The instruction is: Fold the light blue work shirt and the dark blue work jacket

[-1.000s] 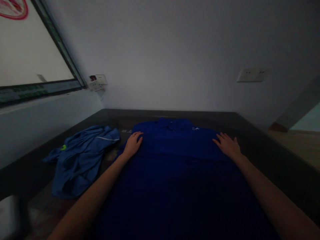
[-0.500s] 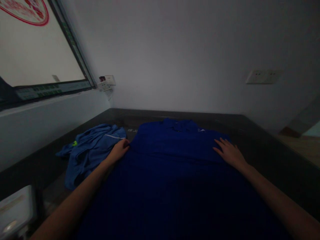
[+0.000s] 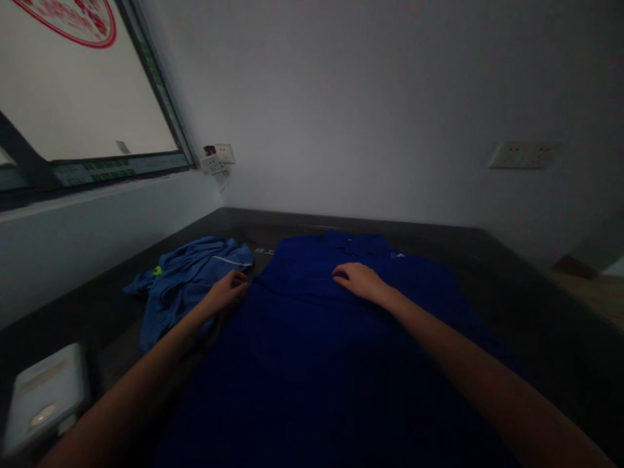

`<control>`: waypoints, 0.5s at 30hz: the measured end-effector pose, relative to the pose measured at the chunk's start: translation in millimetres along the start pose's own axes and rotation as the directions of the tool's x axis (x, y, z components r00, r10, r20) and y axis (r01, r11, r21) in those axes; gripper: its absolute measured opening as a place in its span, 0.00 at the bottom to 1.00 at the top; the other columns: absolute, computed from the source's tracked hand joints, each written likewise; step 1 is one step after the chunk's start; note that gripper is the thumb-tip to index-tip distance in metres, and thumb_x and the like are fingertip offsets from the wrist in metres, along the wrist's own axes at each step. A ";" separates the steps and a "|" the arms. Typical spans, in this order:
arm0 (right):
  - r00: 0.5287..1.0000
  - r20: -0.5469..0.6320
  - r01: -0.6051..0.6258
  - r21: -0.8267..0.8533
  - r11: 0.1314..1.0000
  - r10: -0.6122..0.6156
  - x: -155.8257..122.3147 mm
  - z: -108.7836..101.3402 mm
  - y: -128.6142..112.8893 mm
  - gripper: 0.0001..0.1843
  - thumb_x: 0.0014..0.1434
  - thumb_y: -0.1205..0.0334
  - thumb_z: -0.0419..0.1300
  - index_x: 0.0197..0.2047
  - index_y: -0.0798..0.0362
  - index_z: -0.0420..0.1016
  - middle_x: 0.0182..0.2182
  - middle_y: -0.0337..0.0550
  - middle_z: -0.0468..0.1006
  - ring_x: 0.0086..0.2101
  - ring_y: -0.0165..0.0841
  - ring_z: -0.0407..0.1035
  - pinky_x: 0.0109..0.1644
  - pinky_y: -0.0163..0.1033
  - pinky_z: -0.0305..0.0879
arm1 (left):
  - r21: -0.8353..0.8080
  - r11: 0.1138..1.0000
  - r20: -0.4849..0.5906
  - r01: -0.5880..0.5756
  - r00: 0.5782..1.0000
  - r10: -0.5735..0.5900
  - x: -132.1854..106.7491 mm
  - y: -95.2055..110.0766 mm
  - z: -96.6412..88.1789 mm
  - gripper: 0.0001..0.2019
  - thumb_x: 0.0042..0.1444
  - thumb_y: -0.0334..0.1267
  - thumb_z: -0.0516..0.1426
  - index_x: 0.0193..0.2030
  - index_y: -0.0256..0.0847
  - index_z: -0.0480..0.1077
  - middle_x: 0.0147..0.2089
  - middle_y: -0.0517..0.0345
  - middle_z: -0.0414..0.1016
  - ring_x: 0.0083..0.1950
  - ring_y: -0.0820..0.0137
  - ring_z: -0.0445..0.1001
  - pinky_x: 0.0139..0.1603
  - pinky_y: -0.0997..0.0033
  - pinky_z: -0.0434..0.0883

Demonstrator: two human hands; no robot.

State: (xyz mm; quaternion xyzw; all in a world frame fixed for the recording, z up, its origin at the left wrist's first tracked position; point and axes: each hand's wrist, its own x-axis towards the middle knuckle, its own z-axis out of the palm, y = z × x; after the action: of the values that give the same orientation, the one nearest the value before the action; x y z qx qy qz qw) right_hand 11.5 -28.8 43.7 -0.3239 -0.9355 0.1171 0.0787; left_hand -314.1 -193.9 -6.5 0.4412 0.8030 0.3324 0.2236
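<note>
A dark blue collared shirt [image 3: 312, 338] lies spread on the dark table, its collar at the far side and a small white mark on its upper right. My left hand [image 3: 227, 291] is beside the shirt's left edge, fingers loosely curved and apart, with nothing visible in them. Over the upper middle of the shirt is my right hand [image 3: 361, 281], its fingers bent and the thumb apart from them; whether it touches the cloth I cannot tell. A crumpled lighter blue garment [image 3: 188, 286] with a white stripe lies just left of my left hand.
The dark table [image 3: 439, 235] meets a pale wall behind. At the lower left stands a light grey device [image 3: 46, 393]. Wall sockets [image 3: 521, 155] are on the right, others [image 3: 217, 158] by the window corner. A window frame [image 3: 160, 91] runs along the left.
My right hand has moved left from the shirt's right side to its upper middle, and its fingers have bent. My left hand has come slightly away from the shirt's edge. The view has shifted a little.
</note>
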 end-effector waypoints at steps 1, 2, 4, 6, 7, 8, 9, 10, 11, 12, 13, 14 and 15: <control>1.000 0.007 0.019 0.019 1.000 -0.019 9.7 3.1 -9.6 0.15 0.60 0.57 0.54 0.47 0.49 0.76 0.46 0.45 0.77 0.46 0.40 0.71 0.50 0.42 0.64 | 0.009 0.999 0.030 0.031 0.999 -0.031 -9.2 -1.7 -4.4 0.23 0.46 0.51 0.54 0.46 0.38 0.63 0.36 0.54 0.75 0.29 0.66 0.74 0.28 0.70 0.70; 0.999 0.012 0.034 0.036 0.999 -0.035 19.1 6.3 -18.3 0.15 0.60 0.57 0.54 0.47 0.49 0.76 0.46 0.45 0.78 0.46 0.39 0.71 0.50 0.41 0.64 | 0.032 0.998 0.057 0.046 0.997 -0.047 -19.2 -3.3 -8.8 0.23 0.46 0.52 0.54 0.45 0.38 0.64 0.34 0.55 0.75 0.29 0.66 0.74 0.27 0.70 0.70; 0.998 0.027 0.050 0.069 0.996 -0.052 36.8 12.9 -33.3 0.14 0.60 0.58 0.54 0.47 0.49 0.76 0.45 0.44 0.78 0.45 0.37 0.71 0.49 0.38 0.64 | 0.083 0.996 0.120 0.030 0.992 -0.040 -41.3 -5.4 -16.7 0.24 0.46 0.54 0.55 0.43 0.37 0.67 0.32 0.55 0.75 0.31 0.64 0.74 0.29 0.70 0.70; 0.998 0.043 0.050 0.088 0.995 -0.054 53.0 20.0 -45.5 0.14 0.60 0.59 0.55 0.47 0.50 0.76 0.45 0.43 0.78 0.45 0.35 0.72 0.49 0.35 0.64 | 0.112 0.994 0.178 0.001 0.984 -0.021 -64.7 -6.1 -23.4 0.24 0.46 0.56 0.55 0.40 0.38 0.70 0.34 0.54 0.76 0.34 0.63 0.75 0.32 0.69 0.70; 0.998 0.051 0.043 0.090 0.995 -0.048 60.6 23.7 -50.9 0.14 0.60 0.59 0.55 0.47 0.50 0.76 0.45 0.43 0.78 0.45 0.35 0.72 0.48 0.35 0.64 | 0.115 0.993 0.211 -0.004 0.977 -0.020 -76.5 -6.1 -26.1 0.23 0.46 0.57 0.54 0.39 0.39 0.71 0.35 0.54 0.77 0.36 0.62 0.75 0.35 0.68 0.71; 0.998 0.057 0.033 0.089 0.995 -0.039 67.9 27.4 -55.9 0.15 0.60 0.59 0.55 0.48 0.50 0.75 0.45 0.43 0.78 0.45 0.34 0.71 0.48 0.34 0.64 | 0.112 0.994 0.243 0.000 0.970 -0.027 -88.1 -6.4 -28.6 0.24 0.47 0.58 0.54 0.39 0.40 0.71 0.37 0.54 0.77 0.38 0.61 0.75 0.37 0.67 0.71; 0.998 0.060 0.021 0.085 0.996 -0.026 75.1 30.9 -60.6 0.16 0.60 0.59 0.55 0.49 0.50 0.74 0.46 0.44 0.78 0.46 0.35 0.71 0.48 0.34 0.64 | 0.109 0.994 0.271 0.016 0.962 -0.045 -99.5 -7.0 -30.7 0.24 0.46 0.59 0.54 0.39 0.40 0.71 0.38 0.54 0.77 0.40 0.60 0.75 0.40 0.66 0.72; 0.998 0.062 0.004 0.078 0.997 -0.009 82.2 34.3 -65.2 0.17 0.59 0.59 0.56 0.51 0.51 0.73 0.47 0.45 0.77 0.47 0.35 0.71 0.49 0.34 0.63 | 0.105 0.994 0.295 0.037 0.953 -0.066 -110.6 -8.3 -32.5 0.25 0.46 0.60 0.54 0.40 0.41 0.72 0.40 0.54 0.77 0.43 0.59 0.75 0.43 0.65 0.72; 0.998 0.064 -0.017 0.069 0.997 0.013 89.1 37.3 -69.8 0.18 0.59 0.59 0.56 0.52 0.52 0.72 0.48 0.46 0.76 0.48 0.36 0.70 0.50 0.35 0.63 | 0.101 0.993 0.314 0.055 0.946 -0.084 -121.2 -10.3 -33.9 0.27 0.45 0.61 0.54 0.42 0.40 0.71 0.42 0.53 0.77 0.45 0.58 0.75 0.45 0.64 0.71; 0.997 0.065 -0.044 0.059 0.997 0.040 95.8 39.8 -74.5 0.18 0.59 0.59 0.56 0.52 0.53 0.72 0.49 0.49 0.76 0.49 0.38 0.70 0.50 0.36 0.63 | 0.095 0.993 0.329 0.066 0.940 -0.094 -131.3 -13.2 -35.0 0.28 0.45 0.61 0.54 0.44 0.40 0.71 0.44 0.52 0.77 0.47 0.57 0.74 0.48 0.63 0.71; 0.995 0.067 -0.074 0.048 0.996 0.071 102.3 42.0 -79.4 0.19 0.59 0.58 0.56 0.53 0.55 0.72 0.50 0.52 0.75 0.49 0.39 0.69 0.50 0.38 0.64 | 0.091 0.993 0.332 0.069 0.938 -0.095 -140.9 -16.7 -35.7 0.30 0.45 0.62 0.55 0.46 0.40 0.70 0.47 0.52 0.76 0.49 0.57 0.74 0.50 0.63 0.70; 0.992 0.069 -0.104 0.037 0.994 0.102 108.6 43.8 -84.7 0.20 0.60 0.57 0.56 0.52 0.57 0.72 0.50 0.55 0.74 0.50 0.41 0.69 0.50 0.40 0.64 | 0.092 0.994 0.320 0.063 0.943 -0.090 -149.9 -20.6 -36.0 0.31 0.44 0.62 0.55 0.49 0.40 0.69 0.49 0.51 0.75 0.51 0.56 0.73 0.51 0.62 0.70; 0.989 0.071 -0.132 0.027 0.991 0.130 114.5 45.3 -90.4 0.21 0.60 0.56 0.55 0.52 0.59 0.72 0.50 0.58 0.74 0.50 0.43 0.69 0.50 0.41 0.64 | 0.099 0.994 0.299 0.055 0.951 -0.083 -158.4 -24.5 -35.6 0.32 0.44 0.62 0.56 0.51 0.41 0.68 0.50 0.51 0.75 0.52 0.56 0.72 0.52 0.62 0.70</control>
State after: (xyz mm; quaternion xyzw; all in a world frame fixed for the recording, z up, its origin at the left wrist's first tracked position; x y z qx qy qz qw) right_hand -140.7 -33.8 32.8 -0.3791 -0.9124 0.1480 0.0438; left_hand -270.1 -351.2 10.2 0.4683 0.7882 0.2164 0.3355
